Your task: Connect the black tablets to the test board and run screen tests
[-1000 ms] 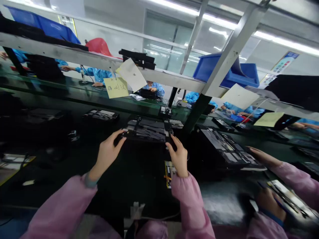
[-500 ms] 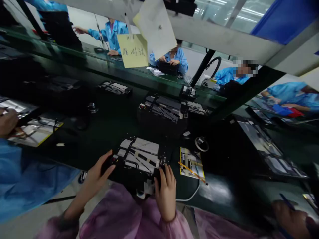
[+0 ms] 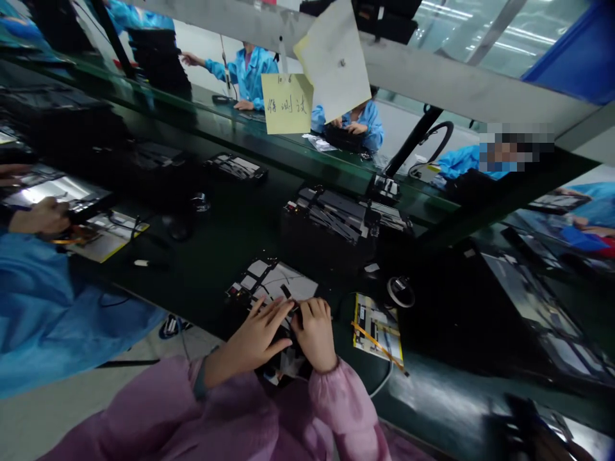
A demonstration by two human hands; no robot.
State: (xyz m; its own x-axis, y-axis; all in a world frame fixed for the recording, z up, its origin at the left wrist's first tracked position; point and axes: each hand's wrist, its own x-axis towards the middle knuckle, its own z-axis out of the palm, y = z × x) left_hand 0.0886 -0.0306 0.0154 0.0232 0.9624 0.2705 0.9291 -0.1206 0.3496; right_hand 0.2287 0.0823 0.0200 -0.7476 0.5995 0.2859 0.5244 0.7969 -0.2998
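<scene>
Black-framed flat electronic unit with white rectangular cells (image 3: 300,280): lying at the near edge of the glossy dark green desk (image 3: 250,221). Left hand (image 3: 259,333): slanted inward, palm down, fingers stretched over the unit, thumb apart. Right hand (image 3: 316,331): knuckles up, fingers bent, tips beside the left's; whether they grip anything cannot be told. Rightward: yellow-edged flat panel (image 3: 368,310), orange ribbon strip (image 3: 376,346) across it.

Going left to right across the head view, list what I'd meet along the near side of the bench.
A co-worker's hand, small white piece, left hand, right hand, yellow-edged panel, dark stack.
</scene>
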